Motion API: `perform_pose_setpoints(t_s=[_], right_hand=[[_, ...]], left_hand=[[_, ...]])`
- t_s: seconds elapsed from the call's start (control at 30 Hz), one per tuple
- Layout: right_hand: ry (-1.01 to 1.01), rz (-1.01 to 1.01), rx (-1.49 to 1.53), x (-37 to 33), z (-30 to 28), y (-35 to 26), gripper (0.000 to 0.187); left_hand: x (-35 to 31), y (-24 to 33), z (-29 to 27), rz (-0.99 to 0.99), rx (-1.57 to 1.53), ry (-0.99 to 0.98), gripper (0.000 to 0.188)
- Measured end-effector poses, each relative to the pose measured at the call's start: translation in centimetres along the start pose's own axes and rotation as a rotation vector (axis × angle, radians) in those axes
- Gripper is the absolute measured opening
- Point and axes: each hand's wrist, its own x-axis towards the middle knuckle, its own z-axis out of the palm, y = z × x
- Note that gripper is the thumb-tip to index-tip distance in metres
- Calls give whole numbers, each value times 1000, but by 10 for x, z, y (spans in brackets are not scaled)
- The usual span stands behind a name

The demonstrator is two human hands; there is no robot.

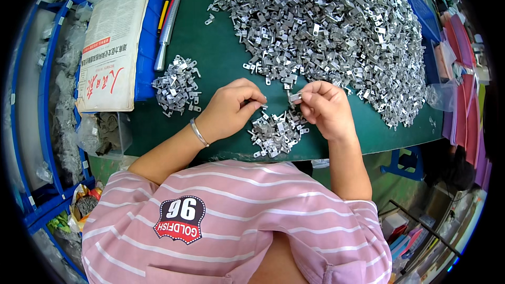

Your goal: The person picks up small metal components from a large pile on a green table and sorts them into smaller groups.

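A metal bracket (295, 97) is pinched by the right hand (327, 108), pointed toward the nearly closed left hand (231, 107), whose hold is unclear.

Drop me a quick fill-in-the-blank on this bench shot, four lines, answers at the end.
1. The right hand pinches a small metal part between fingers and ____.
2. A silver bangle circles the person's ____ wrist.
3. The tabletop under the heaps of metal parts is coloured ____.
4. The folded newspaper rests on a container whose colour is ____.

Missing words: thumb; left; green; blue.
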Motion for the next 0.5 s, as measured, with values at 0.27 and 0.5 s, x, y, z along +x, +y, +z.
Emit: perform_pose_setpoints(t_s=[0.27,0.5], right_hand=[[-77,-582,-1023,-9,20,-3,10],[142,-658,-1297,14,21,7,14]], left_hand=[[5,10,-5,61,65,-155,14],[23,3,12,227,397,97,22]])
